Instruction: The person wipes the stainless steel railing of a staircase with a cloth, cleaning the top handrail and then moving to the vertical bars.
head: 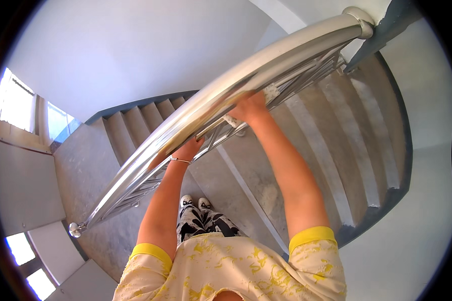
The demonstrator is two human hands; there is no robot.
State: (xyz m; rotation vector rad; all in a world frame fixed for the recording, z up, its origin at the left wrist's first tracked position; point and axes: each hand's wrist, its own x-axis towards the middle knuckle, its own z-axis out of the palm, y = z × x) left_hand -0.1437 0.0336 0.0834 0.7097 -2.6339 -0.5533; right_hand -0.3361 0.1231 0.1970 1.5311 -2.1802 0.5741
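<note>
A thick, polished stainless-steel handrail (271,62) slopes across the view before me. Beneath it, my right hand (249,106) presses a whitish cloth (272,91) against the railing; another end of the cloth hangs on the hand's near side. Part of this hand is hidden by the handrail. My left hand (188,148), with a thin bracelet (180,160) at its wrist, is lower down, closed around a thin metal bar (210,129) under the handrail. Its fingers are mostly hidden. Slim metal balusters (213,138) run below.
Concrete steps (324,139) rise to the right, with pale strips on them. More steps (135,122) lie beyond the railing. A round end cap (75,229) finishes the handrail at lower left. Its upper end meets a wall flange (358,20). Windows (15,101) are at left.
</note>
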